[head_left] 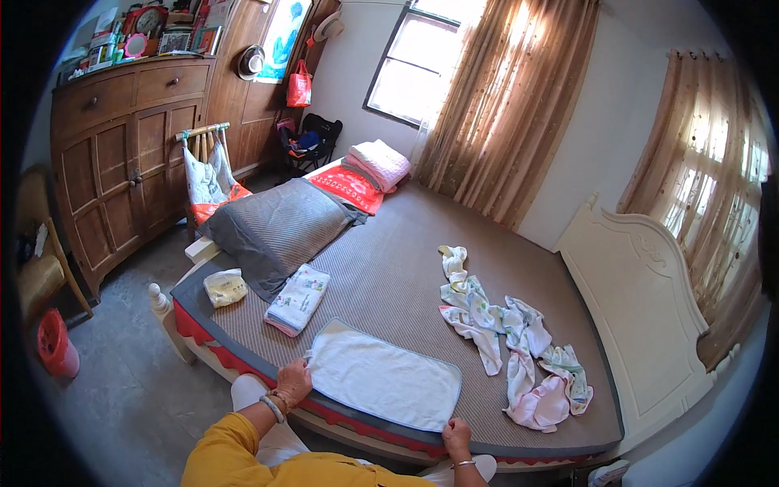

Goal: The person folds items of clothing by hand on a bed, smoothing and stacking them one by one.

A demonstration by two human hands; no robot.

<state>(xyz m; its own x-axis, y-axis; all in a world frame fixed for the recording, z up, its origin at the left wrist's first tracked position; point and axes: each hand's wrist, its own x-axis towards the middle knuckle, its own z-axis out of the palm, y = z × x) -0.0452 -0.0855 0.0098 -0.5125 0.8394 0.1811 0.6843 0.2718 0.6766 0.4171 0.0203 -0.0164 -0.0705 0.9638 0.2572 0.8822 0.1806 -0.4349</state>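
A white towel [381,375] with a blue-grey border lies spread flat on the near edge of the bed. My left hand [294,381] is closed at its near left corner, and a bit of cloth shows at the fingertips. At the near right corner my right hand [457,438] is closed, with its fingers pressed on the towel's edge. Just beyond the towel sits a folded stack of printed cloths [299,300], and left of that a pale plastic packet [225,287]. Crumpled baby clothes [515,349] in white, pink and pale green lie in a loose heap on the right.
The brown mattress [381,268] carries a grey quilted cover [280,223] and a folded pink quilt [379,162] farther back. A cream headboard [641,316] bounds the right side, and a bedpost [159,300] rises at the left. A red bin [58,345] stands on the floor.
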